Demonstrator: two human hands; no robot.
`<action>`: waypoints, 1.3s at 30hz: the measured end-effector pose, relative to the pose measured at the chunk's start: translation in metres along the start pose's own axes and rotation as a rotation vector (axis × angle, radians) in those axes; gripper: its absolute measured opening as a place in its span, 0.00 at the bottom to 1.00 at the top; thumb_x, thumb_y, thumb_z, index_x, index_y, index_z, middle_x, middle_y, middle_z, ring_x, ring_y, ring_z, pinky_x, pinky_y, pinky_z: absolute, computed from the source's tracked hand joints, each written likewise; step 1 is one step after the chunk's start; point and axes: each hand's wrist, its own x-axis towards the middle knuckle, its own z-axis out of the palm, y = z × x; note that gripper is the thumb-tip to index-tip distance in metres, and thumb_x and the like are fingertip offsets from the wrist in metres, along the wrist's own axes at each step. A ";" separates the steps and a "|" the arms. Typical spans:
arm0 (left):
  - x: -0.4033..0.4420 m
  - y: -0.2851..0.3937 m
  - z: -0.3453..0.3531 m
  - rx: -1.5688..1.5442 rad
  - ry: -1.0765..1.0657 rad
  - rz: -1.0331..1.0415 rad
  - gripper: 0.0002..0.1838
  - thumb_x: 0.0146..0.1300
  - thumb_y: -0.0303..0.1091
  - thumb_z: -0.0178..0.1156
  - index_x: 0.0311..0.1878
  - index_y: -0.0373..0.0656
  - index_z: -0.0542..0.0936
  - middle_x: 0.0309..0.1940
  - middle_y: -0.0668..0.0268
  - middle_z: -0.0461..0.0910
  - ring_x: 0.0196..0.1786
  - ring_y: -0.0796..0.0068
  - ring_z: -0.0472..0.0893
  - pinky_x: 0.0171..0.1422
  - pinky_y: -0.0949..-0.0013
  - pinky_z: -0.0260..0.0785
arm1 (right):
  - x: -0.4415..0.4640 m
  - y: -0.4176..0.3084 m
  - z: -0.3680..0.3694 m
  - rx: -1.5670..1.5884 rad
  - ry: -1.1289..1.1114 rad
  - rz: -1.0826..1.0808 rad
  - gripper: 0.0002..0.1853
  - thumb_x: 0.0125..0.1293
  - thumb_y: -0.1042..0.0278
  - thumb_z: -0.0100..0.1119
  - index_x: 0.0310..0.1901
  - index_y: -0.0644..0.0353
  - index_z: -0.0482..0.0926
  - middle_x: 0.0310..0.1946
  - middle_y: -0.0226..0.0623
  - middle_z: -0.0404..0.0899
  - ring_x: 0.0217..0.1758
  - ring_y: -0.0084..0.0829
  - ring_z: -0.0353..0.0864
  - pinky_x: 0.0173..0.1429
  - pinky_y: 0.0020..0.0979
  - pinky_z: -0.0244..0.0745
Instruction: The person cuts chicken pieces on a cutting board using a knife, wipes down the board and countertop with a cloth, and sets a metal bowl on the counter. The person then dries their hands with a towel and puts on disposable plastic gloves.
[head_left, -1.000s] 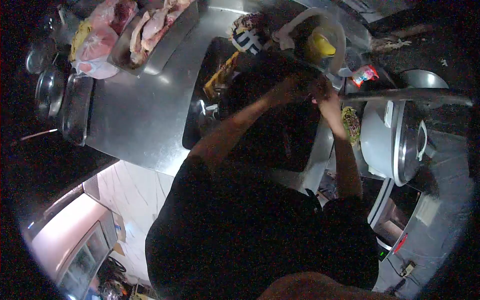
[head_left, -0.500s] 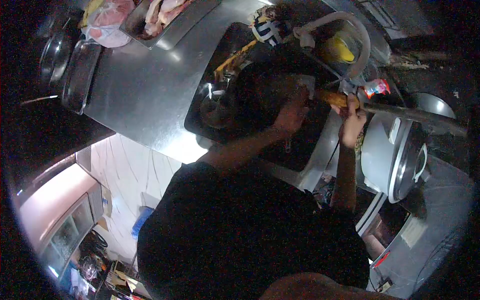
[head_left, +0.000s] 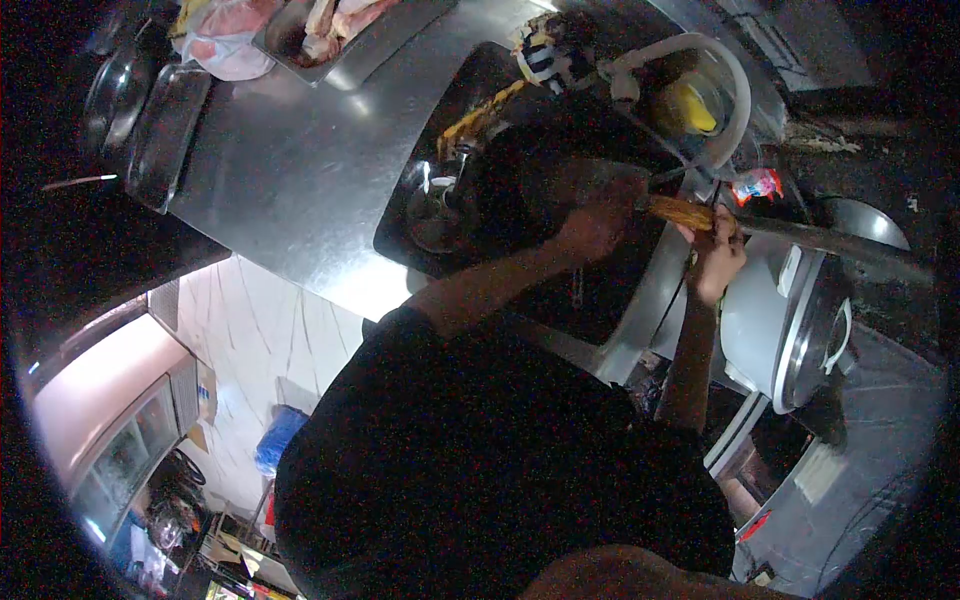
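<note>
Over the dark sink (head_left: 560,325), my right hand (head_left: 718,256) is closed around the brown wooden handle (head_left: 683,211) of a wide-bladed tool that looks like a cleaver. Its dull grey blade (head_left: 600,183) points left. My left hand (head_left: 592,232) is at the lower edge of the blade; its fingers are dark and blurred, so their grip cannot be made out. Above the hands, a pale curved hose or faucet (head_left: 740,85) arches beside a clear container holding something yellow (head_left: 690,108).
A metal tray (head_left: 300,62) with raw meat and a bagged pink item (head_left: 235,40) are at upper left. A striped cloth-like item (head_left: 550,60) is at the sink's far edge. A large white pot (head_left: 755,325) stands right, near a red-and-white packet (head_left: 757,186).
The handle has come into view in my right hand, and both hands have moved nearer to me than a second ago. The whole view has shifted slightly.
</note>
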 end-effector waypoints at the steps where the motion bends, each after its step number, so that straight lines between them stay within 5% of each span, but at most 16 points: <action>1: 0.005 -0.015 0.005 -0.076 -0.084 -0.130 0.24 0.61 0.29 0.45 0.62 0.34 0.62 0.60 0.46 0.61 0.63 0.47 0.61 0.69 0.50 0.48 | -0.001 0.000 0.000 0.004 0.010 -0.026 0.16 0.62 0.63 0.57 0.43 0.70 0.72 0.37 0.44 0.75 0.33 0.38 0.79 0.36 0.39 0.82; 3: 0.006 -0.044 0.027 0.041 -0.073 -0.151 0.24 0.61 0.29 0.45 0.61 0.36 0.63 0.59 0.47 0.63 0.63 0.49 0.62 0.68 0.51 0.50 | 0.006 0.007 -0.013 -0.056 -0.015 -0.031 0.17 0.61 0.63 0.58 0.45 0.68 0.71 0.38 0.43 0.75 0.34 0.37 0.79 0.37 0.39 0.82; 5: -0.001 -0.072 0.058 0.422 0.118 0.067 0.22 0.61 0.28 0.45 0.60 0.38 0.66 0.58 0.49 0.65 0.62 0.52 0.63 0.67 0.53 0.52 | 0.016 0.008 -0.027 -0.217 -0.084 -0.108 0.18 0.61 0.64 0.58 0.48 0.66 0.70 0.39 0.43 0.75 0.37 0.37 0.79 0.39 0.38 0.82; 8: 0.017 -0.067 0.037 0.093 -0.128 -0.152 0.21 0.61 0.30 0.47 0.59 0.40 0.68 0.56 0.50 0.68 0.60 0.53 0.66 0.65 0.54 0.56 | 0.020 -0.001 -0.028 -0.418 -0.227 -0.154 0.22 0.59 0.66 0.60 0.53 0.62 0.67 0.42 0.41 0.74 0.41 0.35 0.78 0.41 0.36 0.81; 11: 0.021 -0.072 0.022 -0.056 -0.195 -0.201 0.21 0.61 0.31 0.48 0.58 0.41 0.68 0.54 0.51 0.69 0.58 0.53 0.68 0.63 0.55 0.58 | 0.020 -0.009 -0.009 -0.226 -0.322 0.084 0.26 0.59 0.71 0.60 0.58 0.58 0.62 0.46 0.40 0.71 0.46 0.33 0.76 0.44 0.33 0.80; 18: 0.030 -0.084 -0.021 -0.301 -0.354 -0.215 0.21 0.60 0.35 0.52 0.57 0.42 0.70 0.51 0.52 0.72 0.55 0.55 0.71 0.59 0.56 0.62 | 0.083 0.094 0.002 -0.468 -0.472 0.010 0.24 0.56 0.79 0.55 0.56 0.63 0.65 0.46 0.40 0.73 0.45 0.34 0.77 0.45 0.34 0.79; 21: 0.044 -0.077 -0.031 -0.420 -0.430 -0.131 0.21 0.60 0.36 0.53 0.56 0.42 0.70 0.50 0.53 0.74 0.53 0.55 0.73 0.58 0.57 0.64 | 0.060 0.045 0.030 -0.321 -0.471 0.189 0.22 0.55 0.80 0.55 0.53 0.66 0.68 0.46 0.41 0.74 0.44 0.35 0.78 0.46 0.34 0.79; 23: 0.056 -0.071 -0.031 -0.494 -0.468 -0.040 0.21 0.59 0.37 0.54 0.56 0.42 0.71 0.49 0.53 0.74 0.52 0.56 0.74 0.57 0.58 0.65 | 0.052 0.027 0.035 -0.329 -0.501 0.141 0.20 0.55 0.79 0.55 0.51 0.67 0.70 0.46 0.41 0.75 0.44 0.36 0.78 0.47 0.34 0.79; 26: 0.071 -0.065 -0.016 -0.559 -0.510 0.085 0.21 0.59 0.39 0.56 0.56 0.43 0.71 0.48 0.54 0.76 0.51 0.56 0.75 0.55 0.59 0.67 | 0.086 0.073 -0.008 -0.768 -0.486 -0.182 0.18 0.56 0.81 0.52 0.50 0.68 0.71 0.46 0.42 0.75 0.45 0.34 0.78 0.49 0.34 0.77; 29: 0.073 -0.060 0.000 -0.473 -0.507 -0.068 0.23 0.58 0.41 0.58 0.55 0.43 0.72 0.47 0.54 0.77 0.49 0.57 0.77 0.54 0.60 0.69 | 0.078 0.017 0.000 -0.567 -0.654 0.038 0.16 0.56 0.84 0.49 0.48 0.70 0.72 0.44 0.42 0.76 0.46 0.33 0.77 0.52 0.32 0.75; 32: 0.070 -0.055 0.006 -0.163 -0.439 -0.298 0.26 0.54 0.42 0.61 0.55 0.42 0.72 0.45 0.54 0.78 0.48 0.56 0.77 0.52 0.60 0.69 | 0.091 0.000 -0.009 -0.774 -0.760 0.055 0.16 0.57 0.86 0.47 0.48 0.70 0.72 0.44 0.42 0.76 0.49 0.31 0.76 0.54 0.29 0.74; 37: 0.032 -0.064 -0.010 0.019 -0.081 -0.064 0.26 0.51 0.42 0.64 0.52 0.40 0.73 0.40 0.53 0.79 0.43 0.54 0.79 0.48 0.58 0.71 | 0.127 0.070 0.033 -0.604 -0.602 -0.174 0.14 0.59 0.81 0.49 0.49 0.68 0.72 0.46 0.40 0.75 0.51 0.32 0.74 0.56 0.32 0.71; 39: 0.025 -0.035 -0.049 0.082 -0.224 -0.298 0.24 0.51 0.40 0.64 0.50 0.39 0.74 0.39 0.52 0.80 0.42 0.53 0.79 0.47 0.58 0.71 | 0.144 0.103 0.061 -0.578 -0.630 -0.201 0.14 0.59 0.81 0.49 0.49 0.67 0.72 0.46 0.40 0.75 0.50 0.32 0.74 0.56 0.32 0.71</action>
